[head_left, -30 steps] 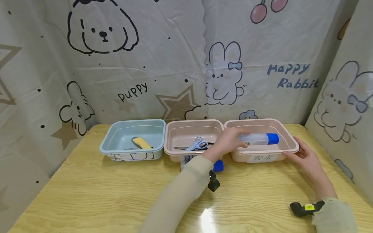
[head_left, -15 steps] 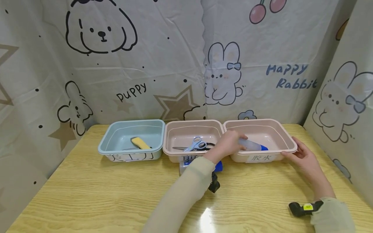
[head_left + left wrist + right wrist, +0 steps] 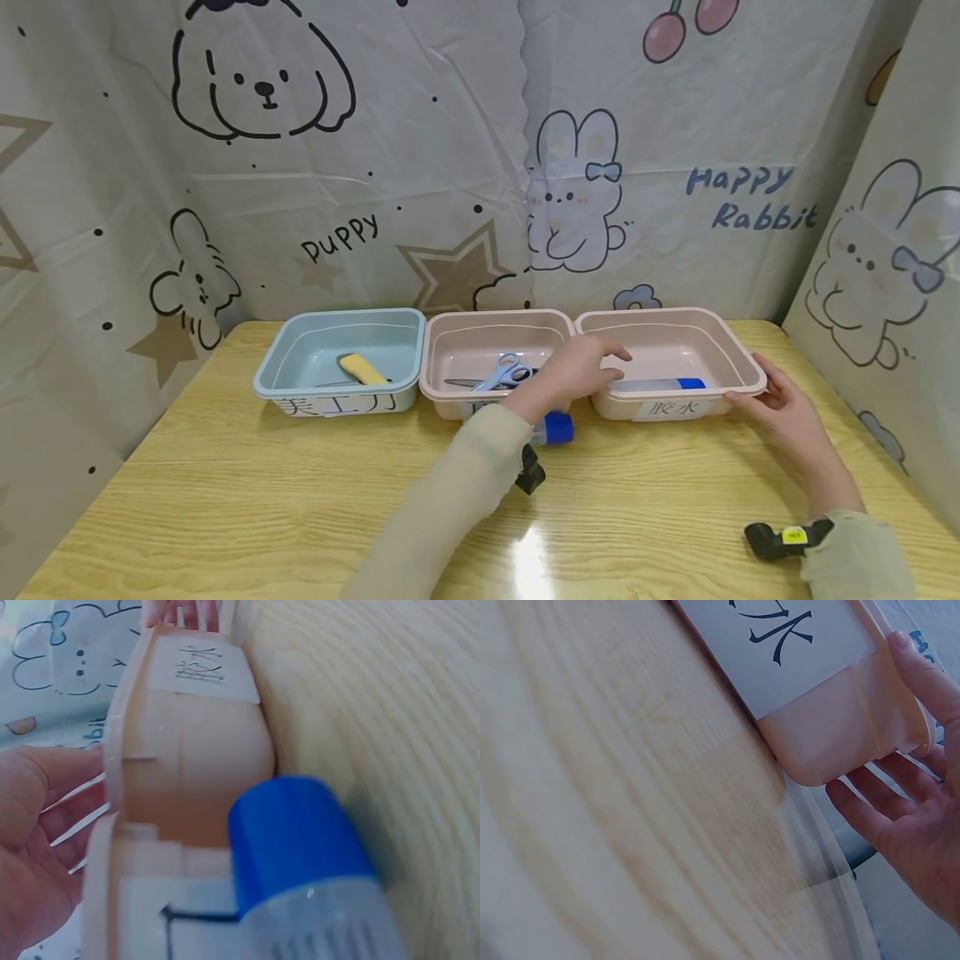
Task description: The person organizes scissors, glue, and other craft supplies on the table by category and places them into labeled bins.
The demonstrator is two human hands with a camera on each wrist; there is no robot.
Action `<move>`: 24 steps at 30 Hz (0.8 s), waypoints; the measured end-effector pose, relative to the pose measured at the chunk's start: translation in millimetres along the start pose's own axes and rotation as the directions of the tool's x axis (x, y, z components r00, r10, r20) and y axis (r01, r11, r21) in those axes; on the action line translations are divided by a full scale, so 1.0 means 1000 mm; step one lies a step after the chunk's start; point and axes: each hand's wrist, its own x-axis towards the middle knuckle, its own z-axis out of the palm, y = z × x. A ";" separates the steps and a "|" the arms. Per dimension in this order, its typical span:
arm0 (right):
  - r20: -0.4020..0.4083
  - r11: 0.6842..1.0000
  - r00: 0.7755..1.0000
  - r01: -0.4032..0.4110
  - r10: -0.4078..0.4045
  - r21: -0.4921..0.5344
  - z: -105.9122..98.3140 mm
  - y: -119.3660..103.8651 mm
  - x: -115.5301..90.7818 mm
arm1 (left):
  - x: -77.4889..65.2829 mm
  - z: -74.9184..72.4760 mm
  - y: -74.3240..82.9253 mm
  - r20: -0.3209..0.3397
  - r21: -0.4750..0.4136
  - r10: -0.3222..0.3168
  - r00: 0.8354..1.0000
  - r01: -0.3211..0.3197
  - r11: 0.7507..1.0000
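In the right pink bin [image 3: 667,314], a clear glue bottle with a blue cap [image 3: 692,384] lies along the front wall, partly hidden by the rim. My left hand [image 3: 573,371] hovers over that bin's left end, fingers spread and apart from the bottle. With thumb on the rim and fingers against the side, my right hand [image 3: 783,412] grips the bin's right front corner; the right wrist view shows this hand [image 3: 922,780] too. Another blue-capped glue bottle [image 3: 557,428] lies on the table before the middle bin, partly behind my left wrist.
The middle pink bin [image 3: 498,315] contains light-blue scissors [image 3: 504,372] and a dark-handled pair, partly covered by my hand. A blue bin [image 3: 345,315] on the left holds a yellow utility knife [image 3: 363,368]. All three bins stand in a row, with a printed cloth behind.
The glue bottle went down into the right bin and my left hand let go of it, drawing slightly left. My right hand stayed on the bin's corner.
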 end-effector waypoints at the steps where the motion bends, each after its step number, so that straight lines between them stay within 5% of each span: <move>1: 0.002 1.000 1.000 -0.001 0.001 -0.002 0.000 0.000 0.000 | -0.003 -0.003 -0.001 0.001 -0.008 0.004 1.000 -0.004 1.000; 15: 0.008 1.000 1.000 -0.017 0.017 0.012 0.001 0.003 -0.003 | -0.060 -0.020 -0.012 -0.020 -0.028 0.165 0.986 -0.165 0.986; 24: 0.007 1.000 1.000 -0.018 0.018 -0.006 0.001 0.000 -0.002 | -0.108 -0.025 -0.039 0.022 -0.134 0.144 0.989 -0.140 0.981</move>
